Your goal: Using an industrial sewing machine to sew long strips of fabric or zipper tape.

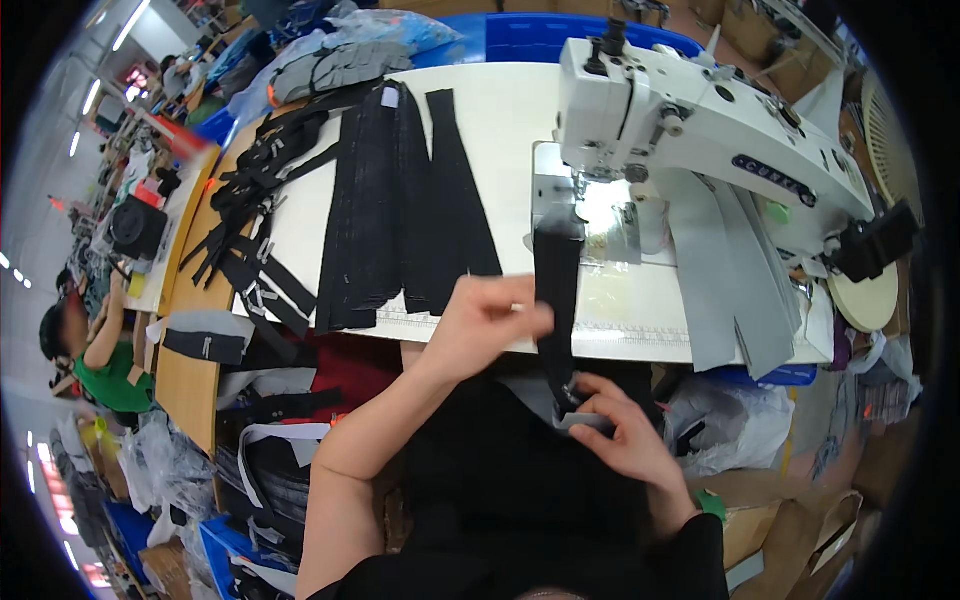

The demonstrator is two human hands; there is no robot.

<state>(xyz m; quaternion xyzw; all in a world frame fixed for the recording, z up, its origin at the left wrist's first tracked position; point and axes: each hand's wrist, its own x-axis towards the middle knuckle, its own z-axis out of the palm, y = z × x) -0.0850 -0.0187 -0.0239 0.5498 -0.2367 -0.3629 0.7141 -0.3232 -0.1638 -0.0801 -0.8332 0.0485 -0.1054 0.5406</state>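
A long black zipper strip (555, 280) runs from under the sewing machine head (650, 110) down over the table's front edge. My left hand (495, 325) is curled at the strip's left edge; whether it grips anything is hidden. My right hand (620, 430) is closed on the strip's lower end, where a metal piece and a small grey fabric piece (575, 420) show. Long black zipper strips (365, 220) lie left of the machine on the white tabletop (500, 120), with grey fabric pieces (710, 310) to the right.
A tangle of black straps (245, 190) lies at the table's left. Behind are a blue bin (520, 30) and bagged grey goods (335, 70). A co-worker (100, 365) in green works at the far left. A plastic bag (730, 420) and cardboard (820, 540) are below right.
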